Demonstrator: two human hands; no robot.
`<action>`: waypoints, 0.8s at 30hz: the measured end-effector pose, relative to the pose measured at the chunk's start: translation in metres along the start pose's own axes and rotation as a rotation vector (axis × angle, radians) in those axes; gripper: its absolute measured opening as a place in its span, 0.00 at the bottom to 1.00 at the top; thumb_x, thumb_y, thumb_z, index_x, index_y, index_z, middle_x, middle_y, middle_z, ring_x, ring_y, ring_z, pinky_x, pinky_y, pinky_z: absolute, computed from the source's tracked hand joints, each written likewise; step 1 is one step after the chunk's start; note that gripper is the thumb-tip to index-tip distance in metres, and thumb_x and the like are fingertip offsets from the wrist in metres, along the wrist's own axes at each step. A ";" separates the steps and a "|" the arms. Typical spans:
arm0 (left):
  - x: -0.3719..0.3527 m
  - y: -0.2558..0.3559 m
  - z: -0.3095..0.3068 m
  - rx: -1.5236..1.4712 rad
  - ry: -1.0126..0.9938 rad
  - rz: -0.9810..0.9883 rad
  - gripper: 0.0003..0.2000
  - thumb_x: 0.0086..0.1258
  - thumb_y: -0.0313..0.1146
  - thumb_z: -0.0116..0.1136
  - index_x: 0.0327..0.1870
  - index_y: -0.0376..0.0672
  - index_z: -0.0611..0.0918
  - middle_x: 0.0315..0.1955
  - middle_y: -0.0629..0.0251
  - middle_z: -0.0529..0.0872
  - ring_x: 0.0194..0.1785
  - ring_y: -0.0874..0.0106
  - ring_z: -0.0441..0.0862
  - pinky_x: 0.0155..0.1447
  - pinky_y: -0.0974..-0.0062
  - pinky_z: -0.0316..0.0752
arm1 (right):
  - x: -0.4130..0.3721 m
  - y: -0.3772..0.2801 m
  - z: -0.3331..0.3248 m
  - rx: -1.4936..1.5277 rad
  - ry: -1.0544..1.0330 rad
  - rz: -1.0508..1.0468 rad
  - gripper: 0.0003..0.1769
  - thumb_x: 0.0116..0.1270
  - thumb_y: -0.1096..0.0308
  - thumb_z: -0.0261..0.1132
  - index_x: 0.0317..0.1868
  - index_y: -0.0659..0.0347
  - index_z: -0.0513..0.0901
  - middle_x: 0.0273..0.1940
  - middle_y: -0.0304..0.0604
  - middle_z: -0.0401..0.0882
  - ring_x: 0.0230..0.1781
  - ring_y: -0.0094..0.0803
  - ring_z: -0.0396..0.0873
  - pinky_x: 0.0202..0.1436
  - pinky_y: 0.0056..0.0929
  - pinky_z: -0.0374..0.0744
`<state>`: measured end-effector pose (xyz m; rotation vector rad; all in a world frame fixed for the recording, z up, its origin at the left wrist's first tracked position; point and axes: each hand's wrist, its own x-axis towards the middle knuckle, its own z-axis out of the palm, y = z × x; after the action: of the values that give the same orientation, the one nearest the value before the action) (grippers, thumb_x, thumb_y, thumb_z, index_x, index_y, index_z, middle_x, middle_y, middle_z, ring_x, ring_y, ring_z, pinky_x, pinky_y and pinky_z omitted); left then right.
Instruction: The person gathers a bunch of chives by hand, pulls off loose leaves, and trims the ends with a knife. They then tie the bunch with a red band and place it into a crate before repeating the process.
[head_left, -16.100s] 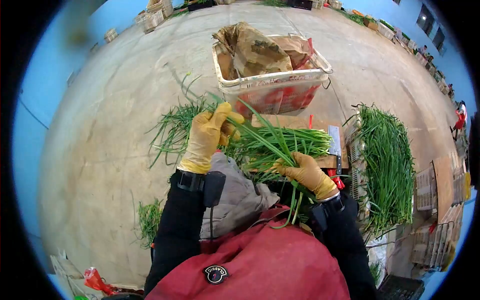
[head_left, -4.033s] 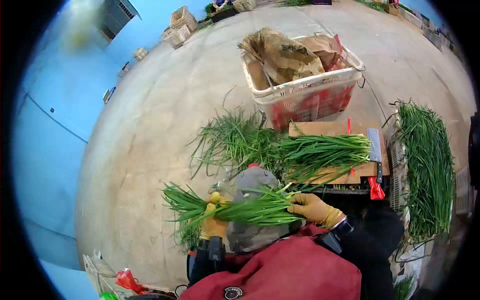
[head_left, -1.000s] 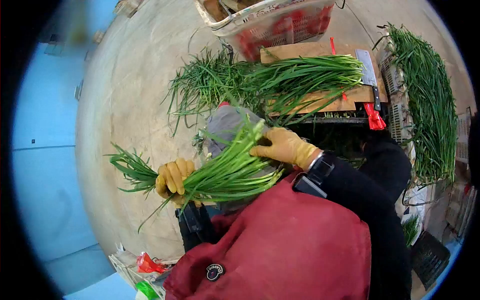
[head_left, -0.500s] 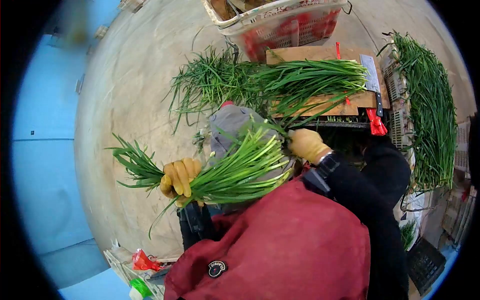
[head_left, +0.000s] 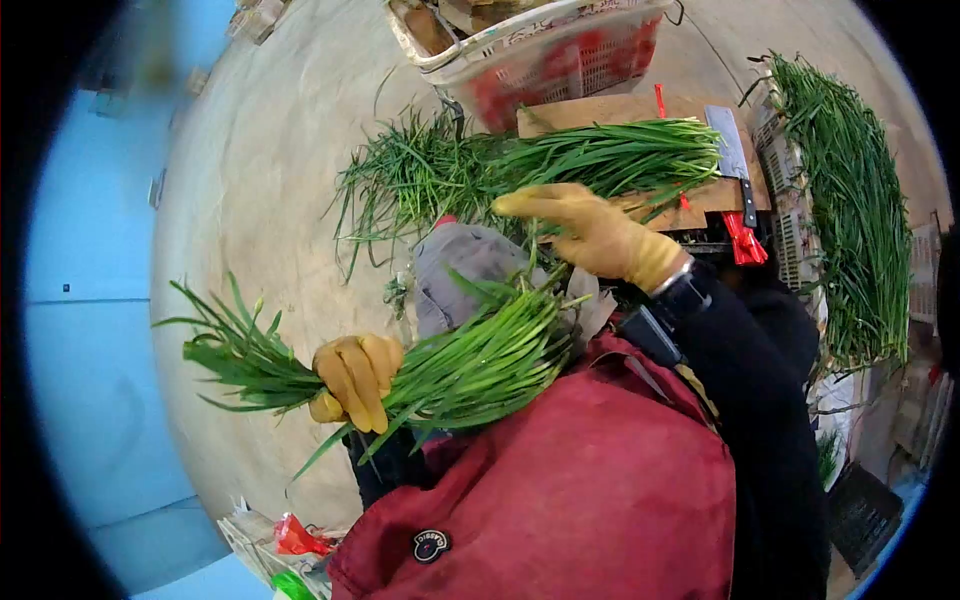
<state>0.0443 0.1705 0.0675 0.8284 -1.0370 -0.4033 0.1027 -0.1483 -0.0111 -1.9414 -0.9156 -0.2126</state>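
Note:
A gathered bunch of garlic chives [head_left: 485, 360] lies across my lap, pale stems toward the right. Around its leafy part my gloved left hand [head_left: 356, 378] is closed, with leaf tips sticking out to the left. My right hand [head_left: 595, 235], in a yellow glove, is raised above the stem end with its fingers stretched out to the left. I see nothing held in it. Beyond it, more chives [head_left: 620, 158] lie on a brown board [head_left: 562, 117]. A cleaver [head_left: 728, 142] rests at the board's right end.
Loose leaves [head_left: 410, 175] are heaped on the floor left of the board. A white and red basket [head_left: 560, 62] stands behind it. At the right, a crate [head_left: 785, 215] carries a long pile of chives [head_left: 850, 220]. Red plastic strips [head_left: 742, 238] hang at the board's front.
My right hand has lifted from the stem end and moved up and left, its fingers now extended. The bunch has turned slightly in my left hand, which still grips it.

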 end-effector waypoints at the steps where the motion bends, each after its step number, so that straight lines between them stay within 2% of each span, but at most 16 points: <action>1: 0.004 0.002 -0.002 0.016 -0.065 -0.024 0.12 0.69 0.40 0.54 0.28 0.48 0.86 0.32 0.69 0.90 0.38 0.75 0.73 0.41 0.78 0.64 | 0.011 -0.007 -0.001 0.150 -0.088 -0.006 0.37 0.51 0.76 0.60 0.66 0.49 0.74 0.62 0.52 0.76 0.60 0.51 0.75 0.63 0.40 0.74; 3: 0.008 0.004 -0.002 0.014 -0.107 -0.054 0.09 0.68 0.38 0.56 0.33 0.47 0.86 0.34 0.69 0.90 0.41 0.75 0.74 0.42 0.77 0.65 | 0.017 -0.017 0.004 0.167 -0.335 0.129 0.33 0.56 0.70 0.63 0.66 0.52 0.75 0.61 0.48 0.78 0.61 0.45 0.74 0.70 0.39 0.67; 6: 0.018 0.007 -0.005 0.080 -0.183 -0.059 0.08 0.68 0.37 0.55 0.34 0.47 0.86 0.35 0.68 0.90 0.41 0.74 0.74 0.43 0.76 0.65 | 0.016 -0.033 0.010 0.075 -0.738 0.329 0.26 0.61 0.62 0.62 0.61 0.53 0.79 0.51 0.50 0.83 0.53 0.45 0.79 0.63 0.39 0.72; 7: 0.021 0.006 -0.005 0.113 -0.187 -0.045 0.08 0.68 0.37 0.55 0.34 0.48 0.85 0.35 0.68 0.90 0.41 0.74 0.74 0.43 0.76 0.64 | 0.015 -0.035 0.011 0.036 -0.745 0.316 0.20 0.66 0.58 0.59 0.55 0.55 0.81 0.41 0.52 0.84 0.44 0.48 0.81 0.51 0.40 0.77; 9: 0.018 0.004 -0.001 0.166 -0.108 0.003 0.09 0.70 0.37 0.53 0.34 0.48 0.85 0.35 0.68 0.90 0.41 0.74 0.74 0.43 0.76 0.64 | -0.014 -0.018 0.023 0.077 -0.482 0.272 0.16 0.67 0.57 0.59 0.49 0.57 0.81 0.37 0.52 0.83 0.39 0.52 0.81 0.42 0.45 0.78; 11: 0.005 0.000 0.009 0.198 0.049 0.064 0.10 0.72 0.37 0.50 0.33 0.49 0.84 0.34 0.67 0.90 0.40 0.74 0.74 0.43 0.75 0.63 | -0.035 -0.010 0.025 -0.042 -0.439 0.425 0.16 0.67 0.55 0.58 0.44 0.57 0.82 0.38 0.53 0.83 0.42 0.53 0.81 0.45 0.47 0.78; 12: 0.002 0.001 0.012 0.202 0.085 0.058 0.13 0.74 0.38 0.48 0.30 0.49 0.83 0.31 0.68 0.88 0.39 0.74 0.73 0.44 0.76 0.63 | -0.046 -0.007 0.023 -0.102 -0.415 0.504 0.16 0.67 0.54 0.58 0.42 0.58 0.82 0.39 0.53 0.84 0.43 0.54 0.81 0.47 0.48 0.78; 13: -0.003 0.002 0.012 0.174 0.121 0.057 0.13 0.74 0.39 0.48 0.30 0.50 0.82 0.30 0.68 0.88 0.38 0.74 0.73 0.44 0.75 0.63 | -0.058 -0.001 0.019 -0.185 -0.465 0.532 0.15 0.67 0.55 0.57 0.43 0.58 0.81 0.38 0.52 0.83 0.42 0.54 0.81 0.46 0.48 0.78; 14: -0.011 0.004 0.012 0.149 0.158 0.056 0.13 0.75 0.39 0.48 0.29 0.50 0.82 0.29 0.69 0.87 0.37 0.75 0.73 0.44 0.75 0.63 | -0.076 0.013 0.018 -0.206 -0.453 0.532 0.13 0.66 0.57 0.58 0.42 0.57 0.81 0.37 0.52 0.83 0.42 0.53 0.81 0.44 0.48 0.79; 16: -0.024 0.003 0.010 0.113 0.247 0.094 0.15 0.75 0.40 0.47 0.26 0.50 0.79 0.26 0.71 0.84 0.35 0.75 0.71 0.44 0.75 0.63 | -0.135 0.058 0.023 -0.459 -0.500 0.368 0.10 0.62 0.61 0.61 0.36 0.55 0.84 0.35 0.48 0.84 0.40 0.48 0.83 0.42 0.46 0.81; 17: -0.030 0.002 0.007 0.093 0.261 0.096 0.15 0.76 0.41 0.47 0.26 0.50 0.79 0.26 0.71 0.84 0.35 0.76 0.71 0.44 0.75 0.63 | -0.160 0.070 0.021 -0.543 -0.527 0.438 0.09 0.61 0.62 0.62 0.34 0.56 0.86 0.35 0.47 0.84 0.40 0.46 0.84 0.43 0.44 0.81; 18: -0.036 0.002 0.002 0.072 0.275 0.099 0.15 0.76 0.41 0.46 0.26 0.50 0.79 0.26 0.71 0.84 0.35 0.76 0.71 0.44 0.75 0.62 | -0.189 0.085 0.017 -0.611 -0.671 0.401 0.10 0.60 0.63 0.62 0.35 0.58 0.87 0.38 0.49 0.84 0.41 0.48 0.84 0.46 0.44 0.82; 19: -0.040 0.002 0.001 0.053 0.289 0.102 0.16 0.76 0.41 0.46 0.26 0.50 0.79 0.26 0.71 0.84 0.35 0.76 0.71 0.44 0.74 0.62 | -0.197 0.081 0.009 -0.528 -0.736 0.680 0.12 0.59 0.63 0.63 0.38 0.59 0.87 0.40 0.51 0.84 0.43 0.50 0.83 0.49 0.45 0.81; 21: -0.042 -0.003 0.004 0.032 0.361 0.134 0.16 0.76 0.41 0.46 0.25 0.50 0.78 0.24 0.72 0.82 0.35 0.76 0.71 0.44 0.75 0.62 | -0.192 0.060 -0.007 -0.491 -0.715 0.891 0.14 0.60 0.61 0.63 0.42 0.59 0.87 0.42 0.53 0.84 0.47 0.52 0.81 0.52 0.46 0.80; 23: -0.041 -0.005 0.007 0.011 0.399 0.150 0.17 0.76 0.41 0.46 0.23 0.51 0.78 0.22 0.73 0.81 0.35 0.77 0.71 0.43 0.77 0.61 | -0.168 0.046 -0.011 -0.333 -0.434 0.769 0.19 0.60 0.61 0.65 0.49 0.60 0.84 0.46 0.53 0.83 0.48 0.53 0.80 0.54 0.44 0.78; 24: -0.041 -0.006 0.007 0.009 0.394 0.148 0.16 0.75 0.41 0.47 0.24 0.51 0.78 0.22 0.72 0.81 0.35 0.77 0.72 0.43 0.76 0.61 | -0.147 0.037 -0.013 -0.195 -0.350 0.662 0.22 0.61 0.58 0.66 0.53 0.60 0.83 0.49 0.56 0.82 0.51 0.52 0.79 0.55 0.42 0.78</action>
<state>0.0192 0.1905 0.0406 0.7937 -0.7265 -0.1016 0.0270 -0.2442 -0.1013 -2.3978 -0.4271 0.4507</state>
